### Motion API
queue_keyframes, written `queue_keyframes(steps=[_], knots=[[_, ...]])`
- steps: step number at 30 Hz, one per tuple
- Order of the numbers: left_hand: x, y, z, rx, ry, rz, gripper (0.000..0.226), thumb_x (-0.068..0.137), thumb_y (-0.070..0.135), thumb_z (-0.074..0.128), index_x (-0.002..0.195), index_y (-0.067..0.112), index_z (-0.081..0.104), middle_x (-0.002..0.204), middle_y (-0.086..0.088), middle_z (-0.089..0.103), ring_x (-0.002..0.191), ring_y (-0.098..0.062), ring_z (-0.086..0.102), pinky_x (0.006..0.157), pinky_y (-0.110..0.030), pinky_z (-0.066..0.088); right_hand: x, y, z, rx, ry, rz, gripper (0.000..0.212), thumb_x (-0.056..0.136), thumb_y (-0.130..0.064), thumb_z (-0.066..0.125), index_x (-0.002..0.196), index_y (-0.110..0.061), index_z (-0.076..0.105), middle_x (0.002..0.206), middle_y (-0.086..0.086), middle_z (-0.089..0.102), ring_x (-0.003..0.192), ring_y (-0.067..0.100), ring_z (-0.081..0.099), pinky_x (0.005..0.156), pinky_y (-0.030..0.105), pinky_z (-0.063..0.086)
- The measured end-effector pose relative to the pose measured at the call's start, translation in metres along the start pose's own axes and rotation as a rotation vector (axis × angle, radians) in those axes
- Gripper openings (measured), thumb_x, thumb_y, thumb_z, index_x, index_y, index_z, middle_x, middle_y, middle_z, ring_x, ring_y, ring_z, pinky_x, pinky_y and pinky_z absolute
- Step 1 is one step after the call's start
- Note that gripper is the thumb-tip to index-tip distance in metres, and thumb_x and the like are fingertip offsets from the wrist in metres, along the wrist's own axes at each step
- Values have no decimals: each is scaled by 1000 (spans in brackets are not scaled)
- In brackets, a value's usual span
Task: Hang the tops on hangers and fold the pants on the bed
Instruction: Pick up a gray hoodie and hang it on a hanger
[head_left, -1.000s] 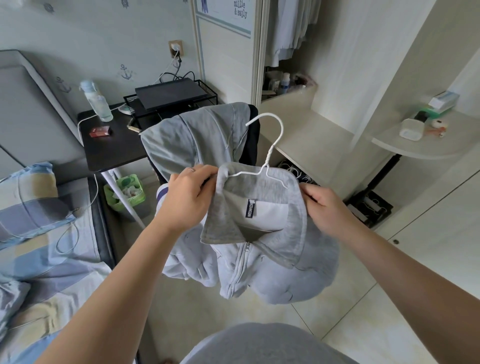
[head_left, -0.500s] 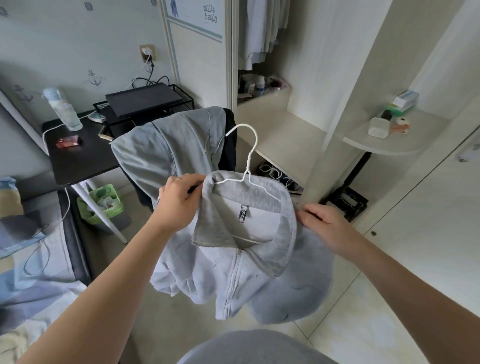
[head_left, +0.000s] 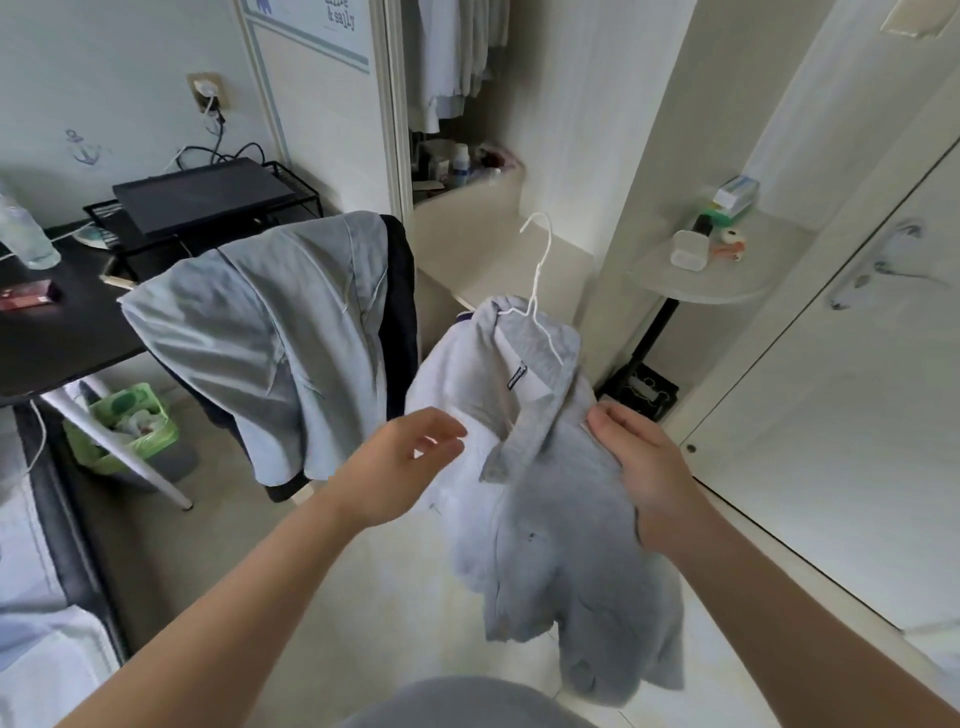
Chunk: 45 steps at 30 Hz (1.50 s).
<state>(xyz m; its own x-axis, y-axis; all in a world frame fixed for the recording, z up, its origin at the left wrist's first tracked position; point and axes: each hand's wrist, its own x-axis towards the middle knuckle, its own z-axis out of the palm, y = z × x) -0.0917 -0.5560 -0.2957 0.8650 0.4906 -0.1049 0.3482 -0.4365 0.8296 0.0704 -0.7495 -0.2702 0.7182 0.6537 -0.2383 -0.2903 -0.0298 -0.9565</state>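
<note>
- One grey top (head_left: 566, 545) hangs on one white hanger (head_left: 538, 275), mid-scene
- Of two hands, the right hand (head_left: 641, 467) pinches its right shoulder
- The left hand (head_left: 402, 462) is loose, fingers spread, beside its left edge
- Two garments (head_left: 270, 322) draped far left

The hanger (head_left: 532, 304) shows only its hook and neck; its arms vanish inside the collar of the grey top (head_left: 561, 519). The left hand (head_left: 400, 467) is blurred at the fingers. The bottle (head_left: 26, 234) is cut off by the left edge.

Bright bedroom with an open wardrobe (head_left: 561, 130).
A black worktop (head_left: 67, 332) stands by the pale wall (head_left: 104, 78); cream floor tiles (head_left: 405, 597), a white door (head_left: 857, 415) at right.
</note>
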Motion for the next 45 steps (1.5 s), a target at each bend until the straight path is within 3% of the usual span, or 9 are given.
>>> queue_keyframes(steps=[4,8,13,16,20,26,31,40,45], knots=[[-5,11,-6,-50,-122,46,10,99,27,60,103,29,68,100,18,69,94,1,62,82,-9,43,15,-4,29,180,-107,72,9,91,-11,61,95,-4,66,93,13,67,92,26,63,86,35,48],[0,14,-24,-100,-107,14,13,95,33,65,106,26,66,101,13,69,92,0,62,78,-10,44,45,-13,62,237,-220,72,47,81,-16,72,118,7,55,108,17,50,104,31,48,93,44,37],[28,8,-45,-112,-193,1,35,83,51,74,110,34,61,110,18,64,101,-1,59,81,-12,44,97,-36,109,6,-87,-94,26,70,-30,73,89,-15,65,89,10,53,88,25,51,82,44,40],[59,4,-58,-75,-163,27,42,79,53,77,111,34,57,110,19,61,100,1,56,83,-13,45,129,-51,130,-125,6,-185,27,77,-31,68,91,-11,58,83,6,52,80,20,51,75,39,43],[114,0,-86,10,-34,126,22,87,46,68,100,35,55,98,22,63,94,5,57,83,-22,49,172,-72,155,-252,99,-331,20,93,-22,58,88,-6,48,73,4,46,68,15,46,63,30,41],[197,-12,-158,222,54,280,4,96,28,51,95,32,50,79,7,63,76,-12,59,72,-40,52,237,-112,201,-290,245,-482,36,86,-31,58,97,2,46,82,7,48,74,16,48,68,34,43],[269,-5,-233,260,111,453,23,101,20,50,86,37,46,68,11,54,62,-6,53,57,-28,43,296,-162,237,-329,331,-594,32,93,-26,56,96,3,44,83,8,46,71,14,48,66,32,42],[368,68,-344,247,223,690,15,99,23,51,85,28,50,65,8,54,61,-13,53,63,-39,52,361,-303,294,-390,357,-785,17,97,-17,54,84,-11,44,73,3,42,65,12,42,61,25,38],[415,123,-388,245,292,796,12,99,23,51,87,23,51,66,6,55,64,-18,54,64,-42,52,389,-381,307,-426,378,-906,25,93,-22,55,74,-20,39,69,0,40,66,16,38,65,35,34]])
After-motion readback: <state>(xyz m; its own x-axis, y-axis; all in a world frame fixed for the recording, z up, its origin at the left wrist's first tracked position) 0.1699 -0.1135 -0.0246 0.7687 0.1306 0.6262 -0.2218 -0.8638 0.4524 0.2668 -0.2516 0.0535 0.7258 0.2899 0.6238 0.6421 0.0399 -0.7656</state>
